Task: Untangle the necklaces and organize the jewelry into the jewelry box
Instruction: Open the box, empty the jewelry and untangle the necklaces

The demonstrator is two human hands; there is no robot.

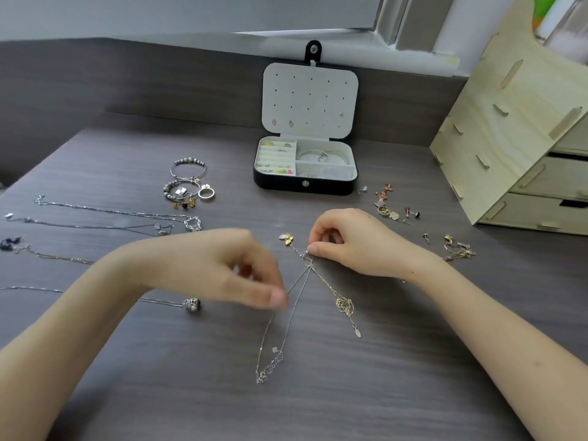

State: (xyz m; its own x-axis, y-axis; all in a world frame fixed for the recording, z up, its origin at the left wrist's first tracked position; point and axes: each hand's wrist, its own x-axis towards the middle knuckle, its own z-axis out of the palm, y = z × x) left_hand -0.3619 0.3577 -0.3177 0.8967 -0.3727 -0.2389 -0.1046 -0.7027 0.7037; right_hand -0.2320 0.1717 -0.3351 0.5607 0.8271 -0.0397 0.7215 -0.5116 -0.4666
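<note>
Left hand (222, 265) pinches silver chain (269, 368); right hand (346, 243) pinches tangle (307, 261). Jewelry box (305, 186) open: hoops (324, 155), rings (281, 148), earrings (281, 170) inside.

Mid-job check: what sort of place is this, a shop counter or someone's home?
Most likely a home desk or dressing table beside a window: a dark wood-grain tabletop, a plywood drawer organizer on the right, a white window frame behind, and a small jewelry box standing open.
</note>
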